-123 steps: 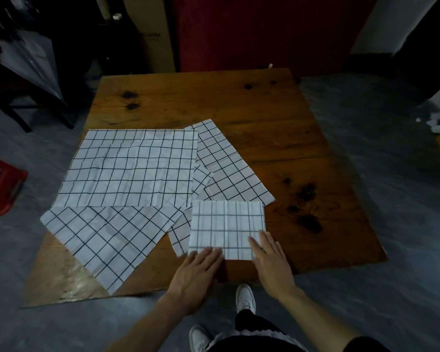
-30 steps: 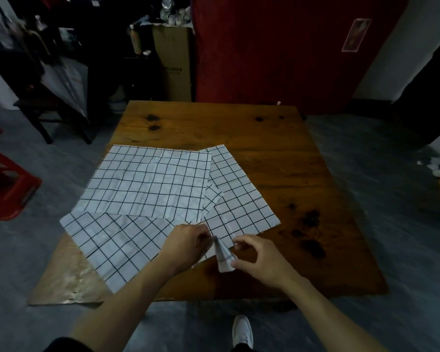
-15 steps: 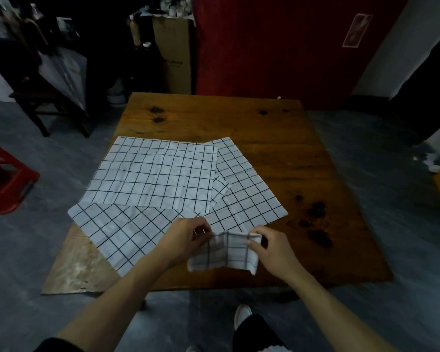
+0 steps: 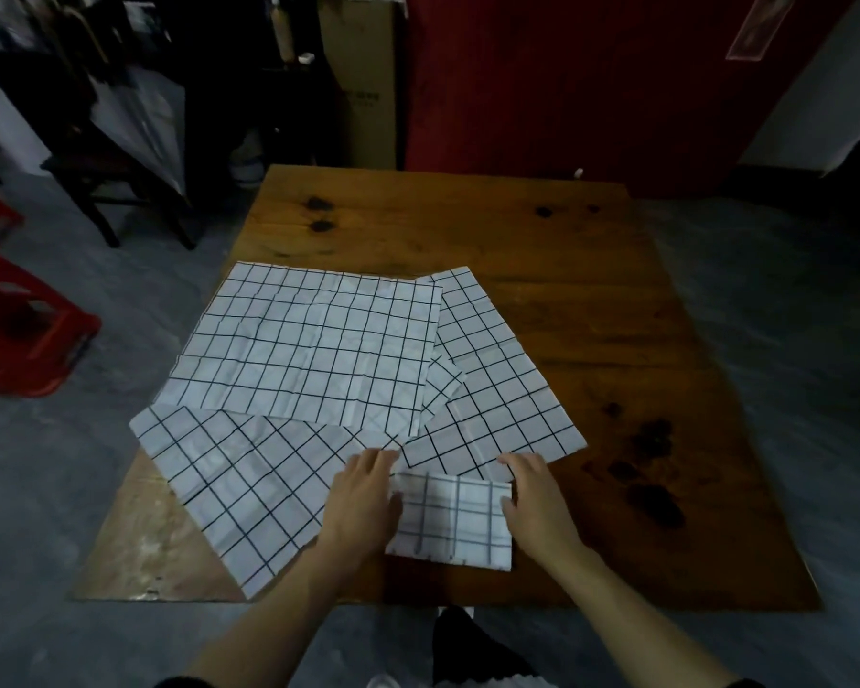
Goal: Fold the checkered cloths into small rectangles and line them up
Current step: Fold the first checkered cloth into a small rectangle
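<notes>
A small folded checkered cloth (image 4: pixel 453 521) lies flat near the front edge of the wooden table (image 4: pixel 592 300). My left hand (image 4: pixel 363 499) rests on its left edge with fingers fairly straight. At its right edge my right hand (image 4: pixel 532 504) presses down, fingers extended. Behind them lie three unfolded checkered cloths, overlapping: a large one (image 4: pixel 309 350) at the centre left, one (image 4: pixel 234 494) angled at the front left, and one (image 4: pixel 492 384) angled at the right.
A red plastic stool (image 4: pixel 16 320) stands on the floor at the left. Beyond the table's far edge stand a dark chair (image 4: pixel 115 166), a cardboard box (image 4: pixel 363 86) and a red wall panel (image 4: pixel 567 77). Bare wood shows on the table's right half and far end.
The cloth that both hands held up in the air half a second ago now lies flat on the table as a smaller rectangle. Both hands have flattened onto its edges.
</notes>
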### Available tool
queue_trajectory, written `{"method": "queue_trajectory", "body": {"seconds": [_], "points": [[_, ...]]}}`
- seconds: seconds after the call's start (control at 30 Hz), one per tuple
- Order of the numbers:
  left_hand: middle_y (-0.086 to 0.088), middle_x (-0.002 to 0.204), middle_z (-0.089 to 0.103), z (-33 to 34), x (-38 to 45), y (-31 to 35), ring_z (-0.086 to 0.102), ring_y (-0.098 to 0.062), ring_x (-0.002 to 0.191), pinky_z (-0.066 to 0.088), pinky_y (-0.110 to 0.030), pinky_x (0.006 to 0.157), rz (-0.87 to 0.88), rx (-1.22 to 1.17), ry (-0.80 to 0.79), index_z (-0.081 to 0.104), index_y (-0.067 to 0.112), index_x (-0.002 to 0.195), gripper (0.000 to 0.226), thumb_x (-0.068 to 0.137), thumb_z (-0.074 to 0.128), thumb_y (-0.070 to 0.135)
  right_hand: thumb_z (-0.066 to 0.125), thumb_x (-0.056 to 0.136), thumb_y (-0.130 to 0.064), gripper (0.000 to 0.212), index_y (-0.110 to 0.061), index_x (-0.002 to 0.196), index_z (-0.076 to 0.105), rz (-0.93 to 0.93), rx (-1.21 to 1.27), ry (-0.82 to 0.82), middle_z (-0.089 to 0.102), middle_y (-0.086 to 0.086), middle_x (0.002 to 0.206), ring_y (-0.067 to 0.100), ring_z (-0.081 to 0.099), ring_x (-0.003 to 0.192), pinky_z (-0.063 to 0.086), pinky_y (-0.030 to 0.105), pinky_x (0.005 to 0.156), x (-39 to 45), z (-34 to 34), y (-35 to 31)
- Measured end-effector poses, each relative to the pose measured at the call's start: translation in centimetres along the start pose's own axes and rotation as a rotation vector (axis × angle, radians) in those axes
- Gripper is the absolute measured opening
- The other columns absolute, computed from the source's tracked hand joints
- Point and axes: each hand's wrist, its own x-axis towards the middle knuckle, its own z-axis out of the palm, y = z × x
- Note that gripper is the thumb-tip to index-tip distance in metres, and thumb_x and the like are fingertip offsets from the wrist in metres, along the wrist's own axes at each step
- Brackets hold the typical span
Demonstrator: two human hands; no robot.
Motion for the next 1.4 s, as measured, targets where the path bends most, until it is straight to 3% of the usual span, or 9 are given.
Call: {"method": "queue_trajectory", "body": {"seconds": [0.2,0.3,0.47,0.6,0.73,0.93,1.07,1.27,1.4], "points": [[-0.003,0.164,0.009,3.2,-0.3,1.8,0.006,-0.023,0.151,0.007,-0.043,0.12,0.218,0.241,-0.209,0.014,0.017,0.155,0.071,0.094,0.046,0.032,0.048,0.099,-0.022,0.063,-0.016,0.153,0.016,-0.251,-0.254,-0.127,0.011,0.0,0.161,0.017,0.004,0.149,0.004,0.028,0.12,0.2,3.2,-0.6],[0.003,0.162,-0.013,4.6,0.2,2.6,-0.012,-0.02,0.15,-0.006,-0.044,0.12,0.289,0.32,-0.34,-0.007,0.018,0.155,0.079,0.098,0.044,0.035,0.045,0.094,-0.027,0.071,-0.008,0.153,0.01,-0.327,-0.395,-0.205,0.009,0.007,0.162,0.023,-0.001,0.149,0.008,0.041,0.122,-0.3,5.3,-0.4],[0.0,0.163,-0.012,4.9,0.1,1.6,-0.012,-0.019,0.15,-0.007,-0.042,0.12,0.306,0.329,-0.356,-0.005,0.017,0.155,0.073,0.1,0.04,0.032,0.047,0.093,-0.037,0.079,-0.007,0.153,0.006,-0.272,-0.457,-0.254,0.004,0.012,0.161,0.029,0.005,0.149,0.004,0.041,0.115,-1.2,6.7,1.4],[-0.005,0.164,0.006,4.7,-0.4,-0.1,0.005,-0.022,0.151,0.0,-0.043,0.119,0.262,0.289,-0.263,0.009,0.013,0.155,0.078,0.094,0.048,0.041,0.023,0.093,-0.047,0.072,-0.005,0.152,0.018,-0.207,-0.52,-0.254,0.016,0.015,0.16,0.031,0.017,0.147,0.018,0.046,0.117,-1.9,5.5,2.7],[-0.006,0.163,0.011,4.0,-0.8,-0.9,0.011,-0.022,0.15,0.003,-0.04,0.12,0.251,0.292,-0.237,0.017,0.013,0.155,0.078,0.093,0.05,0.047,0.016,0.096,-0.05,0.073,-0.008,0.154,0.004,-0.213,-0.571,-0.258,0.001,0.013,0.162,0.031,0.003,0.149,0.011,0.05,0.119,-3.1,4.6,4.8],[-0.001,0.164,0.002,2.5,-0.2,-0.8,-0.004,-0.019,0.151,-0.007,-0.036,0.117,0.226,0.275,-0.311,0.01,0.017,0.155,0.083,0.093,0.055,0.049,0.027,0.094,-0.05,0.075,-0.009,0.154,0.011,-0.225,-0.593,-0.287,0.013,0.011,0.161,0.027,0.01,0.147,0.003,0.042,0.113,-3.3,3.5,5.6],[0.002,0.162,0.011,1.7,0.5,-0.2,0.005,-0.021,0.15,0.006,-0.043,0.12,0.21,0.315,-0.331,0.02,0.021,0.152,0.087,0.085,0.067,0.048,0.039,0.101,-0.036,0.065,-0.019,0.154,0.005,-0.248,-0.44,-0.257,-0.013,-0.006,0.16,0.013,-0.012,0.148,-0.006,0.035,0.121,-2.8,2.4,5.3],[0.002,0.148,0.036,1.9,1.7,0.3,0.03,-0.021,0.137,0.025,-0.04,0.114,0.218,0.387,-0.258,0.037,0.021,0.144,0.066,0.088,0.062,0.043,0.053,0.097,-0.023,0.046,-0.028,0.142,0.046,-0.216,-0.302,-0.104,0.031,-0.011,0.154,0.008,0.02,0.143,0.01,0.025,0.113,-1.8,1.6,4.6],[0.0,0.138,0.046,2.2,2.8,0.7,0.039,-0.021,0.128,0.031,-0.038,0.107,0.209,0.42,-0.223,0.045,0.022,0.136,0.052,0.089,0.062,0.037,0.055,0.095,-0.023,0.036,-0.03,0.131,0.057,-0.167,-0.27,-0.063,0.047,-0.014,0.14,0.005,0.034,0.132,0.022,0.024,0.106,-0.5,1.2,4.2]]}}
